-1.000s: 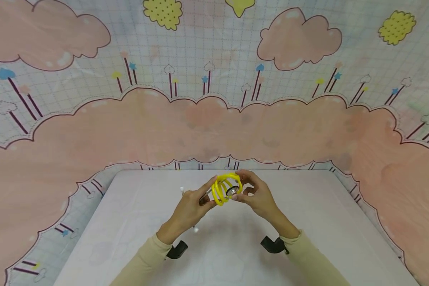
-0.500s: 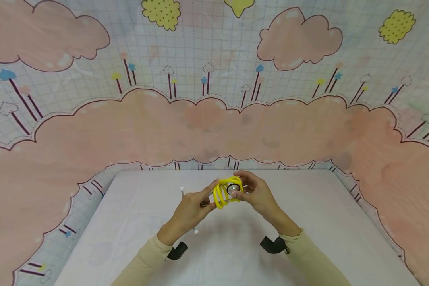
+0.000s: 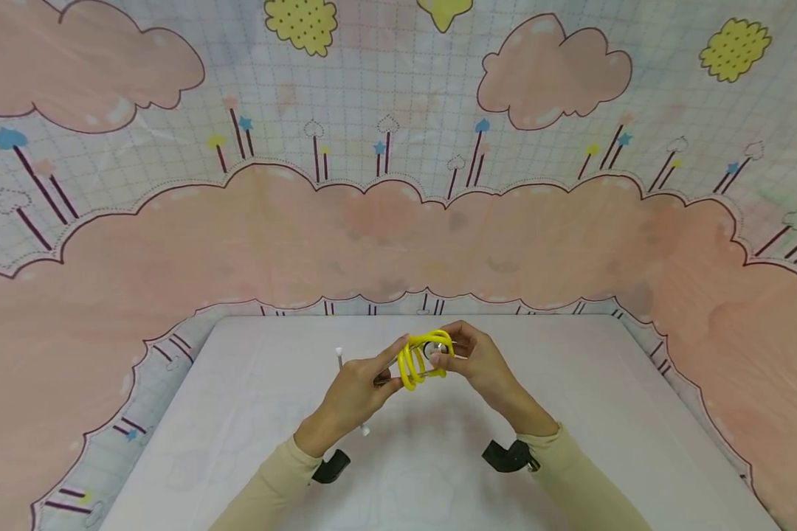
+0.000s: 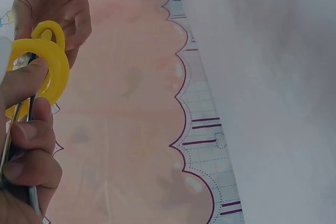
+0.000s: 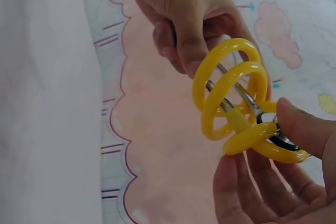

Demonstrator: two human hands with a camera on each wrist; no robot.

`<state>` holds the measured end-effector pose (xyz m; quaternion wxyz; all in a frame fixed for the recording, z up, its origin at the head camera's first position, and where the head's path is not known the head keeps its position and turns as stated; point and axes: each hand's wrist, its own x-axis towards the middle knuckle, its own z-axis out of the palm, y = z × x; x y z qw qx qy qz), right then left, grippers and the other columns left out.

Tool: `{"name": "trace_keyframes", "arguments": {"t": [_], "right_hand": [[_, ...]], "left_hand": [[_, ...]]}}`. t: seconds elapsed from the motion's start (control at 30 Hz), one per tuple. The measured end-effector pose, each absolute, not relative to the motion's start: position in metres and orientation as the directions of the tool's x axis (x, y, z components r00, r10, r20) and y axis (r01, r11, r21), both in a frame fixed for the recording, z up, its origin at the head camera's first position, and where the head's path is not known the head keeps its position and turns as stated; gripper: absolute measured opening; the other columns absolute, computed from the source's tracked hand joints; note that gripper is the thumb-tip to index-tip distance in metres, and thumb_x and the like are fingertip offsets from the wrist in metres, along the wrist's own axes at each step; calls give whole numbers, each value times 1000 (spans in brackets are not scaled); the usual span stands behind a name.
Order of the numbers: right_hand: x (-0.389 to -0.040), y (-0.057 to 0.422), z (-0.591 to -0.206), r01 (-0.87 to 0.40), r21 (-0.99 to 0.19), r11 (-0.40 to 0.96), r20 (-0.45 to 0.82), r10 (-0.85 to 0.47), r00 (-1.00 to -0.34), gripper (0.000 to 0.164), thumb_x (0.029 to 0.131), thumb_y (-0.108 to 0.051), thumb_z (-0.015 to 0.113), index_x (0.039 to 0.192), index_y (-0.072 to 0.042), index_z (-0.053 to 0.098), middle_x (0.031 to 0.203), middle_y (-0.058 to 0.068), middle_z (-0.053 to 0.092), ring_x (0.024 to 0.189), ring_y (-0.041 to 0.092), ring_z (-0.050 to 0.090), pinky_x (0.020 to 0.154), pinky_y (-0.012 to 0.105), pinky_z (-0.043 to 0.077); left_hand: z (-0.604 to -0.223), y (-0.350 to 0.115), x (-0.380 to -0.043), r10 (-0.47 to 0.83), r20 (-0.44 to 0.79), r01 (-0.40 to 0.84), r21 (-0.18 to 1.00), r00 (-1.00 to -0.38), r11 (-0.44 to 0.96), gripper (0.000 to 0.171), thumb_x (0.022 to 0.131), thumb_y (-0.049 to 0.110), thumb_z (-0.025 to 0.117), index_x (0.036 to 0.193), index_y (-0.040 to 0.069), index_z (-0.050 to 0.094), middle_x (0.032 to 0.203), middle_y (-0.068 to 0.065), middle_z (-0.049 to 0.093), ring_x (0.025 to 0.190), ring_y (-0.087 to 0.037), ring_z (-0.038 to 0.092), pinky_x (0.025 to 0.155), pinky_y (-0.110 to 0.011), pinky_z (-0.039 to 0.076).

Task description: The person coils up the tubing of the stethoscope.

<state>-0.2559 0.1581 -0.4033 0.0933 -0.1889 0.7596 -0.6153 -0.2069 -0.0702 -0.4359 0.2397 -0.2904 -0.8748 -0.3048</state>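
Both hands hold a stethoscope above the table, its yellow tubing (image 5: 207, 124) wound into several loops. My left hand (image 3: 348, 387) grips its metal ear tubes, with thumb and forefinger at the near end of the coil. White ear tips (image 3: 339, 352) stick out on either side of that hand. My right hand (image 3: 488, 372) pinches the far end of the coil by the chestpiece (image 3: 435, 348). In the right wrist view, the thumb covers part of the chestpiece's dark rim, and fingertips support the tubing from below. The metal ear tubes run through the loops there.
A white table (image 3: 425, 472) lies beneath the hands. Behind and around it hangs a cloth printed with clouds (image 3: 558, 70). Black mounts (image 3: 330, 467) are worn at both wrists, below the hands.
The coil has shifted slightly right and down with both hands. The chestpiece has turned and moved up a little, and the right thumb now covers more of it.
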Motion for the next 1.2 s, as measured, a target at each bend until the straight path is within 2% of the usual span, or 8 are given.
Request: {"name": "trace_keyframes", "arguments": {"t": [0.23, 0.4, 0.53, 0.7, 0.93, 1.2], "right_hand": [[-253, 157, -404, -206, -967, 151, 144, -344, -928, 43, 85, -17, 77, 123, -3, 62, 114, 19, 71, 97, 16, 72, 89, 33, 55], [-251, 153, -405, -296, -943, 151, 242, -300, -923, 36, 87, -12, 73, 122, -4, 64, 112, 20, 72, 97, 25, 73, 85, 32, 58], [-248, 149, -409, -449, -866, 219, 385, -281, -879, 34, 90, -12, 71, 123, -4, 64, 112, 20, 72, 98, 30, 73, 79, 29, 59], [-245, 145, -413, -578, -741, 342, 530, -232, -816, 38, 86, -17, 76, 119, -4, 66, 108, 14, 74, 96, 25, 73, 74, 26, 59], [-244, 142, -415, -601, -739, 303, 565, -207, -799, 36, 86, -19, 75, 118, -5, 67, 106, 13, 75, 93, 22, 74, 71, 24, 59], [-244, 140, -417, -629, -731, 267, 598, -196, -778, 34, 88, -8, 72, 121, -4, 65, 107, 16, 74, 88, 27, 75, 70, 26, 59]], "left_hand": [[-435, -69, -209, 356, 617, 666, 391, -702, 636, 72, 84, 9, 77, 148, 16, 45, 56, 8, 49, 51, 4, 32, 50, -14, 35], [-434, -67, -209, 328, 621, 648, 402, -712, 647, 72, 83, 9, 78, 147, 15, 46, 58, 7, 53, 52, 2, 35, 51, -14, 37], [-435, -66, -209, 294, 619, 622, 417, -729, 663, 72, 82, 9, 79, 147, 14, 46, 59, 6, 56, 53, 2, 37, 52, -15, 38], [-437, -64, -211, 281, 609, 615, 450, -742, 648, 73, 82, 7, 79, 146, 13, 46, 60, 6, 57, 53, 2, 38, 52, -15, 39], [-439, -62, -212, 275, 620, 620, 450, -735, 642, 73, 81, 7, 79, 146, 13, 47, 60, 6, 56, 53, 2, 38, 52, -15, 39], [-439, -60, -212, 260, 622, 613, 459, -739, 643, 73, 81, 7, 80, 146, 13, 47, 60, 5, 57, 52, 2, 38, 51, -15, 38]]}}
